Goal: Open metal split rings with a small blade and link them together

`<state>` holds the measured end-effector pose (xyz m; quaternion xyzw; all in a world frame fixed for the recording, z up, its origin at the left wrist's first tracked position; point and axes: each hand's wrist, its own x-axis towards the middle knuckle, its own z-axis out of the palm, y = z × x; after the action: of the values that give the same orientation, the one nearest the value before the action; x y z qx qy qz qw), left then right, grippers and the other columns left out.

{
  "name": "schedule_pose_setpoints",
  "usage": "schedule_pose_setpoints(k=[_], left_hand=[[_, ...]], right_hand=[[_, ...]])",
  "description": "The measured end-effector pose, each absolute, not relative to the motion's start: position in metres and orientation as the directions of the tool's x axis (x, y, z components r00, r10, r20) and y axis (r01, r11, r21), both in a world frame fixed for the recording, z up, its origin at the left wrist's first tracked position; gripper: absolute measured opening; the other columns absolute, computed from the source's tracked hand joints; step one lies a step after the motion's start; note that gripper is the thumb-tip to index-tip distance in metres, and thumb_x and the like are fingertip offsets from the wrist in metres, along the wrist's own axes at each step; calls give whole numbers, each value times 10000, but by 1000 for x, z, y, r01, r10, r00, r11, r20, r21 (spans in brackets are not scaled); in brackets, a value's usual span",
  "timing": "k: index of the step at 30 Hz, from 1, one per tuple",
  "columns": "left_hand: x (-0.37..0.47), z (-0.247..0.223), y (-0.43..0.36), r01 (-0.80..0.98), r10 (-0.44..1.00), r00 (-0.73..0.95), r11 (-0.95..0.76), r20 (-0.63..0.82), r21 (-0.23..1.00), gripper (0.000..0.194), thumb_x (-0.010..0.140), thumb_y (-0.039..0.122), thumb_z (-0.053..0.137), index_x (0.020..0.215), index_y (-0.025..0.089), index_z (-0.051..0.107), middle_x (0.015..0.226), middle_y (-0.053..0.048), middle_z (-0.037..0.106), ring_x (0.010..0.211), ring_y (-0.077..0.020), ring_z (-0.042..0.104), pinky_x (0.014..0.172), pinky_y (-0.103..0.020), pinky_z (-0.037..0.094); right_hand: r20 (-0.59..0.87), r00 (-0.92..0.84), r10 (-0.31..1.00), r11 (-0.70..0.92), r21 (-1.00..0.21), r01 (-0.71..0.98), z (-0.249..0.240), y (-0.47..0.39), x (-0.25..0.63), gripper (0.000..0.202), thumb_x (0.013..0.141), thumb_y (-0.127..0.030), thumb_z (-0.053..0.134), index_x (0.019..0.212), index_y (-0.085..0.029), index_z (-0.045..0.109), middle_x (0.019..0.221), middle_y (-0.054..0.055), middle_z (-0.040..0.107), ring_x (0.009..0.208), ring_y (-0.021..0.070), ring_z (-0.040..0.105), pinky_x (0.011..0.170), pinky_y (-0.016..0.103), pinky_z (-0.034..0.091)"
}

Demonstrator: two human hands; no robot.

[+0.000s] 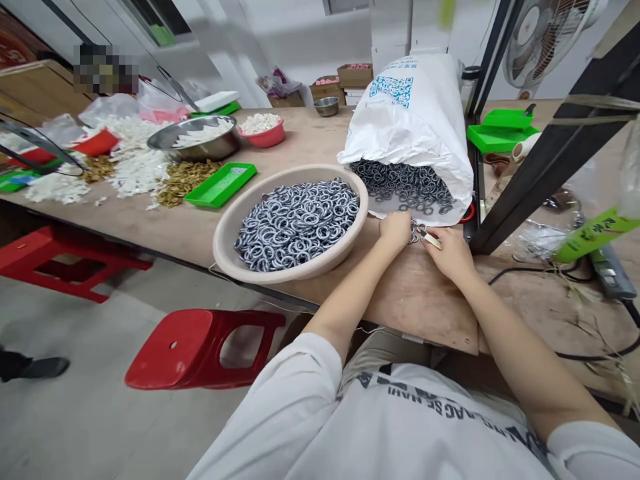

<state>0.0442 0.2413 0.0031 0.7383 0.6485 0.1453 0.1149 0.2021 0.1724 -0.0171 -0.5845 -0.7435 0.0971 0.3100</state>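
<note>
My left hand [396,230] is closed at the mouth of the white sack, its fingertips against a few small grey rings [414,233]. Just to its right my right hand [451,252] pinches a small cream-coloured piece with a dark end [431,240], too small to name, close to the same rings. Many dark grey rings [400,183] spill inside the open mouth of the white woven sack [410,120], which lies on its side. Left of my hands stands a wide beige basin [225,257] heaped with shiny grey rings [300,223].
A green tray [220,185], a steel bowl [227,143] and piles of white [137,177] and brown pieces [185,181] lie farther left. A dark metal post [540,160] rises at the right. Red stools [175,350] stand below the table's front edge.
</note>
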Motion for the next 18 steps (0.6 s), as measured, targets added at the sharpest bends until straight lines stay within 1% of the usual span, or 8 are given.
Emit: schedule_pose_setpoints(k=[3, 7, 9, 10, 12, 14, 16, 18], left_hand=[[39, 7, 230, 905, 986, 144, -163, 80, 394, 276, 925, 298, 532, 1046, 168, 744, 1022, -178, 727, 1009, -296, 648, 928, -435, 453], [31, 13, 219, 851, 978, 161, -206, 133, 484, 272, 914, 337, 551, 1010, 196, 763, 1015, -153, 740, 1003, -284, 656, 908, -404, 467], [27, 14, 214, 811, 971, 174, -236, 164, 536, 289, 922, 359, 542, 1012, 190, 759, 1003, -130, 747, 964, -255, 663, 869, -365, 479], [26, 14, 211, 761, 968, 183, -250, 171, 598, 291, 921, 362, 546, 1006, 177, 754, 983, -118, 750, 921, -234, 666, 837, -341, 486], [23, 13, 203, 554, 968, 203, -240, 150, 797, 282, 895, 367, 587, 965, 141, 740, 907, -99, 748, 801, -189, 656, 751, -295, 489], [21, 12, 193, 229, 968, 231, -150, 96, 962, 282, 833, 380, 672, 906, 112, 722, 820, -81, 728, 695, -145, 619, 676, -258, 472], [19, 11, 183, -23, 965, 258, -42, 47, 999, 317, 775, 411, 740, 871, 111, 706, 759, -52, 697, 630, -106, 577, 618, -222, 440], [18, 11, 173, -165, 964, 266, 35, 11, 986, 354, 746, 453, 771, 848, 124, 688, 728, -22, 666, 595, -75, 544, 577, -193, 408]], right_hand=[[326, -85, 942, 255, -523, 814, -15, 173, 204, 355, 904, -399, 572, 1191, -234, 700, 1126, 103, 707, 1029, 288, 635, 848, 376, 473], [292, -15, 956, 185, -566, 804, -11, 175, 208, 301, 882, -407, 591, 1078, -228, 733, 1073, 92, 727, 956, 268, 642, 785, 348, 458], [279, 14, 960, 171, -625, 762, -9, 175, 207, 282, 882, -415, 589, 1015, -217, 740, 984, 75, 738, 878, 241, 637, 745, 326, 445], [270, 17, 963, 177, -679, 712, -9, 175, 206, 290, 886, -430, 583, 995, -211, 739, 936, 63, 739, 836, 224, 630, 729, 313, 441], [253, 3, 968, 210, -812, 544, -9, 175, 202, 331, 887, -474, 582, 974, -193, 732, 874, 41, 734, 780, 192, 616, 717, 291, 441], [245, -22, 969, 238, -913, 330, -8, 174, 197, 359, 859, -506, 620, 954, -175, 722, 846, 25, 724, 755, 170, 606, 718, 276, 447], [247, -39, 968, 251, -955, 157, -7, 172, 192, 351, 819, -502, 678, 912, -164, 708, 815, 13, 703, 735, 154, 595, 714, 267, 448], [248, -53, 967, 251, -967, 49, -6, 171, 188, 323, 803, -479, 707, 877, -166, 692, 787, 2, 683, 722, 145, 585, 715, 266, 450]])
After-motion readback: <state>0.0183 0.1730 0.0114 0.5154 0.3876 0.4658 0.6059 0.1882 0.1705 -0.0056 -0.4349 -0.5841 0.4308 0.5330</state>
